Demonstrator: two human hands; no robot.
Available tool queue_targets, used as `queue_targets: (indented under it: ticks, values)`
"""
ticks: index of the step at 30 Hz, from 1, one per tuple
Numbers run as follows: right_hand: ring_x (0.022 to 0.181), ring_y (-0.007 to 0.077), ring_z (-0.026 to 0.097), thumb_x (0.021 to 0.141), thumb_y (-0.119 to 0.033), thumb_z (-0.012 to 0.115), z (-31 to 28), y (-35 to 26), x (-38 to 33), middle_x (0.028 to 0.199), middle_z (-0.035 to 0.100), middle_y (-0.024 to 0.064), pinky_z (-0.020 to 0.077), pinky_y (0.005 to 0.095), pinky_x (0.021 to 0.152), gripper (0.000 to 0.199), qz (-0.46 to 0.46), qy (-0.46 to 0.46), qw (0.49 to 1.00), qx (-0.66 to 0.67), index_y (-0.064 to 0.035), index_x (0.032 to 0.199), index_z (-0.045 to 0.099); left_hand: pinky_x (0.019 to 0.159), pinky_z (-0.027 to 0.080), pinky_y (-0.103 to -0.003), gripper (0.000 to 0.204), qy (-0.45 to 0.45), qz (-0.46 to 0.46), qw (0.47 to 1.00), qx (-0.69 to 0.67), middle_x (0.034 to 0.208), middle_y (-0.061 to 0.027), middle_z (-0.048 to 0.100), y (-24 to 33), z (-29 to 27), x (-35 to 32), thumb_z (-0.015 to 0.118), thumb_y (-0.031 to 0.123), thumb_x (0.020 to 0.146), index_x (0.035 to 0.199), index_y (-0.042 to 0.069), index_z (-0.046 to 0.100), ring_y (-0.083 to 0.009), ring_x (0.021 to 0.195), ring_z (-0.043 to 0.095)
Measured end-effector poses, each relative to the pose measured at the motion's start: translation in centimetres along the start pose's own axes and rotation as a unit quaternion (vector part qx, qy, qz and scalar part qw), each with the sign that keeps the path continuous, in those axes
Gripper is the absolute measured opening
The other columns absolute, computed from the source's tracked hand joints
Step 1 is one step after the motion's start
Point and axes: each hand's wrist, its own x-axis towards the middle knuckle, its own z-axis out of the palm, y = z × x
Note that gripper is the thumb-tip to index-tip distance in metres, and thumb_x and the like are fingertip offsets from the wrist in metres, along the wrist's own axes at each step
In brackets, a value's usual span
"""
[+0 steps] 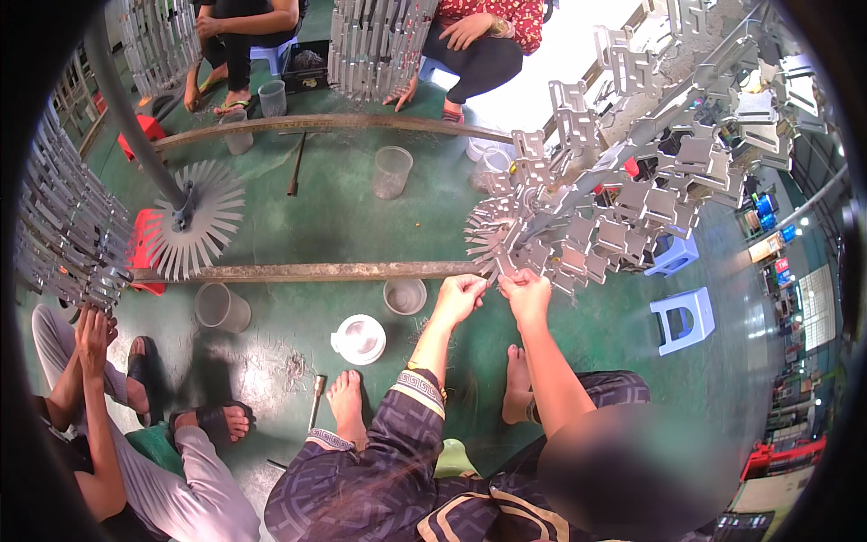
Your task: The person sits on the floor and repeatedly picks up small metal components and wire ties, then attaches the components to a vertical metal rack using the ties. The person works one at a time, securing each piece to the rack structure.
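My left hand (462,296) and my right hand (526,294) are raised side by side at the low end of a rack hung with grey metal brackets (632,203). The fingers of both are closed in a pinch, close to the lowest brackets. Whatever sits between the fingertips is too small to make out. Just beyond them is a fan of flat metal blades (492,226) around the rack's pole. A rusty metal bar (343,271) runs leftward from near my left hand.
Below the bar stand a clear cup (405,295), a white pot (359,340) and a translucent bucket (222,308). A socket wrench (316,402) lies by my foot. Co-workers sit at left and far side beside hanging racks (68,212). Blue-white stools (683,321) stand at right.
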Motion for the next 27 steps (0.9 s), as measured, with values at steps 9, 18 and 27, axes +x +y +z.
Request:
queue_targets:
  ticks: [9,18,27]
  values:
    - [0.053,0.0119,0.056,0.065,-0.007,0.073,0.1,0.3,0.3,0.060,0.062,0.0085,0.0453,0.0270,0.054,0.018,0.026,-0.001,0.999,-0.024,0.0033,0.062,0.059,0.046,0.041,-0.020,0.015,-0.015,-0.037,0.992,-0.121,0.065,-0.0014,0.058,0.0,-0.5,0.7,0.060,0.015,0.084,0.084,0.001,0.064,-0.0070,0.052,0.051]
    - [0.054,0.0134,0.057,0.064,-0.010,0.075,0.2,0.3,0.4,0.060,0.062,0.0098,0.0463,0.0295,0.058,0.020,0.039,0.034,0.999,-0.009,0.0024,0.063,0.059,0.047,0.041,-0.019,0.017,0.018,-0.058,0.986,-0.155,0.065,-0.0010,0.057,0.4,0.1,1.8,0.058,0.017,0.086,0.089,0.001,0.062,-0.0063,0.052,0.051]
    - [0.054,0.0174,0.058,0.062,-0.009,0.074,0.1,-1.1,-0.3,0.059,0.062,0.0117,0.0463,0.0315,0.058,0.018,0.017,0.040,0.998,-0.035,0.0021,0.061,0.060,0.045,0.036,-0.018,0.021,-0.012,-0.087,0.994,-0.068,0.061,0.0013,0.056,1.0,0.0,1.9,0.062,0.025,0.084,0.076,0.005,0.062,-0.0052,0.050,0.048]
